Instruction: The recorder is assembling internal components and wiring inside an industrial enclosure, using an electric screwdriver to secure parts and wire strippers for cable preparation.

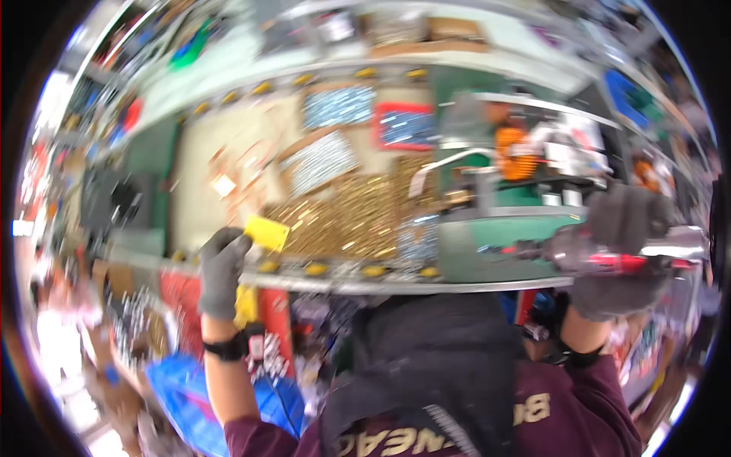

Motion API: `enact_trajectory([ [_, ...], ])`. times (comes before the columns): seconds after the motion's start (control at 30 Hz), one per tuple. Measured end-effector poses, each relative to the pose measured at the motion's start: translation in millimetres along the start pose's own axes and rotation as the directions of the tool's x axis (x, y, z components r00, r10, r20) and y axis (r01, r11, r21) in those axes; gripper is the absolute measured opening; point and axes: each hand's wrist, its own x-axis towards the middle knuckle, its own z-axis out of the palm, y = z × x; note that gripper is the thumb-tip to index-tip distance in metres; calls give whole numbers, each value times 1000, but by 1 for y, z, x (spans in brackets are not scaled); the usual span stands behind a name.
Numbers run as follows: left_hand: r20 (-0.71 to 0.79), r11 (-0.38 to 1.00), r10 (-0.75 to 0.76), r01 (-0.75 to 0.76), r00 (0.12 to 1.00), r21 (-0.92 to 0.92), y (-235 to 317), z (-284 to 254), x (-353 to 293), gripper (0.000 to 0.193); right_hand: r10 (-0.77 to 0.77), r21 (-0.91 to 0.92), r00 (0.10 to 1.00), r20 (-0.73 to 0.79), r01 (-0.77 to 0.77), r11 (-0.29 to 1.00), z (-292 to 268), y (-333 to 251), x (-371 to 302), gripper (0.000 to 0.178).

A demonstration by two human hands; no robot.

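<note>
Bench (365, 286): pale surface (199, 190), green right section (495, 238) | on pale part: gold-coloured pieces (365, 213); angled brown tray (304, 142); red tray (378, 126)

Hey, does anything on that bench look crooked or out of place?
Yes, the brown tray of silvery pieces sits askew, turned at an angle, while the red tray to its upper right lies nearly straight. Blur hides any damage.

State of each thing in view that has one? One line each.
Left hand: gloved, closed on yellow card
Right hand: gloved, closed around power tool
Yellow card: tilted
Power tool: roughly level, tip leftward; running unclear
Red tray: open, filled with bluish pieces
Gold pieces: loose, massed together
</note>
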Motion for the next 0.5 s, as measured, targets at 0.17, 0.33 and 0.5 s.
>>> enact_trajectory([
  [0.17,382,904,393,-427,836,4,147,209,-6,26,-66,27,995,-70,68,997,-86,-54,5,30],
  [0.33,732,809,357,-584,581,68,216,446,2,25,-131,-44,973,-190,125,991,-193,-111,21,29],
  [0.5,615,503,288,-663,734,555,224,574,19,23,-192,-73,950,-248,180,981,-294,-133,54,30],
])
